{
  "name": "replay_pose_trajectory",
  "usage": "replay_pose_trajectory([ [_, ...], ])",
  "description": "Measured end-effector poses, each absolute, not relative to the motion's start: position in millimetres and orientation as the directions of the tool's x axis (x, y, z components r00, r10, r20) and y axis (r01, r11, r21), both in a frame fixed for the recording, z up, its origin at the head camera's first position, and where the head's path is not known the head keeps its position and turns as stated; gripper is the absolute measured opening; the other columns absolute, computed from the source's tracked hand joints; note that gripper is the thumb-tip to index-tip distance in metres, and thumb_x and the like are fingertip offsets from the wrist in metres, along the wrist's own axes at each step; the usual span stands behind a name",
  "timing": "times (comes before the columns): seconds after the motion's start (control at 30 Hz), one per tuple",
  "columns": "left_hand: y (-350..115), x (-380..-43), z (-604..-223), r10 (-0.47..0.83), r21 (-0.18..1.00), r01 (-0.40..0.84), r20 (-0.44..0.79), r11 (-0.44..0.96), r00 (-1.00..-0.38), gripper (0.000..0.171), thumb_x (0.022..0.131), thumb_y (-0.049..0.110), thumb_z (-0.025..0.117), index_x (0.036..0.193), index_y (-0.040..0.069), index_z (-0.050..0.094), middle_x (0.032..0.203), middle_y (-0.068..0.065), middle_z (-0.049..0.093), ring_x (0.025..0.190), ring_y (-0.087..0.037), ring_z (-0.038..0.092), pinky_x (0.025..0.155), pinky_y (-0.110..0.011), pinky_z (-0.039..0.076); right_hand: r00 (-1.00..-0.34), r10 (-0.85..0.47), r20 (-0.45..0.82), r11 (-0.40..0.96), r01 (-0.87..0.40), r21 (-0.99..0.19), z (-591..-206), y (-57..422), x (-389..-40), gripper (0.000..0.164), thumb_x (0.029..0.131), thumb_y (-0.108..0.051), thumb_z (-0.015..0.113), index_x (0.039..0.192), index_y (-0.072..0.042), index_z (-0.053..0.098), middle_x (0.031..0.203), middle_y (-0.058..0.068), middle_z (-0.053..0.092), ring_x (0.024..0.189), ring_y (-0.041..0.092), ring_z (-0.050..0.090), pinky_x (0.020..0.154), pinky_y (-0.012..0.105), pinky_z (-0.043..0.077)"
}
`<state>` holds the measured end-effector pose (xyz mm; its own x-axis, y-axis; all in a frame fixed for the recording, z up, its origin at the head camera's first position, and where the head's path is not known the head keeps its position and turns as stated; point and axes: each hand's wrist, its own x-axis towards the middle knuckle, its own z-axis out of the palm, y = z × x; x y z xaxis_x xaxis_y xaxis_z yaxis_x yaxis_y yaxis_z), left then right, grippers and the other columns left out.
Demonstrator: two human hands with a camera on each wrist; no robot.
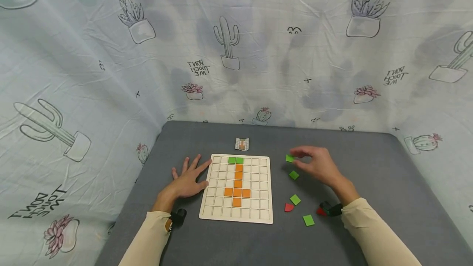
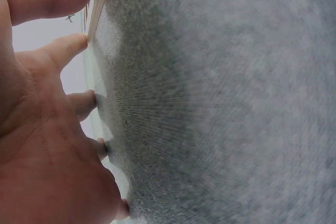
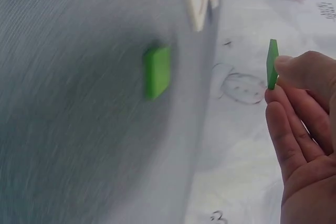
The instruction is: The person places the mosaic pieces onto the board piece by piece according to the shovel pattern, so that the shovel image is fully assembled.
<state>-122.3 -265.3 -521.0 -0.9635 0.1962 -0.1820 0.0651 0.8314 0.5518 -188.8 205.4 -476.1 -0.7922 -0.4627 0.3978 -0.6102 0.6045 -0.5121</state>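
A cream grid board (image 1: 260,210) lies on the dark grey table. Orange tiles (image 1: 237,193) form a cross-like figure on it, with two green tiles (image 1: 235,160) side by side in the top row. My left hand (image 1: 187,182) is spread flat on the table at the board's left side, thumb and index fingertips right at its edge. To the right of the board, my right hand (image 1: 314,162) pinches a green square tile (image 3: 272,64) between thumb and fingers, raised above the table in the right wrist view. Another green tile (image 3: 157,72) lies below it.
Two more green tiles lie nearer the front, one at mid-right (image 1: 295,199) and one lower (image 1: 308,220). A red rounded piece (image 1: 289,207) sits beside them; another red piece (image 1: 321,212) is partly hidden by the right wrist camera. Behind the board is a small pattern card (image 1: 242,144).
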Motion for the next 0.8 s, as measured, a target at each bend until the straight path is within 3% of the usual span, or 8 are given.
replay_pose_trajectory([
  [0.13, -262.4, -118.6, -510.4, 0.203, 0.563, 0.065, -0.184, 0.824, -0.962, 0.077, 0.103, 0.031, 0.069, 0.173, 0.03, 0.037, 0.184, -0.021, 0.012, 0.165, -0.061, -0.008, 0.112, -0.093, -0.017, -0.781, -0.447, 0.436, 0.583, -0.624, -0.52, -471.5, 192.7, -183.5, 0.033, 0.088, 0.0, 0.089, 0.12, -0.006, 0.083, 0.114, 0.008, 0.084, 0.098, 0.029, 0.079, 0.085, 0.058, 0.064],
  [0.53, -256.1, -115.2, -497.6, 0.181, 0.54, 0.03, -0.228, 0.841, -0.957, 0.076, 0.105, 0.026, 0.069, 0.173, 0.023, 0.037, 0.184, -0.022, 0.012, 0.167, -0.059, -0.007, 0.114, -0.093, -0.013, -0.809, -0.438, 0.393, 0.55, -0.587, -0.594, -467.4, 155.6, -173.3, 0.033, 0.091, 0.0, 0.087, 0.123, -0.006, 0.082, 0.117, 0.008, 0.083, 0.103, 0.031, 0.079, 0.09, 0.059, 0.063],
  [0.8, -265.9, -119.3, -518.1, 0.208, 0.577, 0.078, -0.162, 0.813, -0.965, 0.076, 0.103, 0.032, 0.068, 0.173, 0.033, 0.037, 0.184, -0.021, 0.014, 0.166, -0.061, -0.007, 0.112, -0.093, -0.016, -0.808, -0.44, 0.393, 0.525, -0.586, -0.617, -471.6, 136.5, -175.4, 0.033, 0.091, -0.002, 0.087, 0.124, -0.006, 0.082, 0.118, 0.008, 0.083, 0.104, 0.03, 0.079, 0.091, 0.058, 0.063],
])
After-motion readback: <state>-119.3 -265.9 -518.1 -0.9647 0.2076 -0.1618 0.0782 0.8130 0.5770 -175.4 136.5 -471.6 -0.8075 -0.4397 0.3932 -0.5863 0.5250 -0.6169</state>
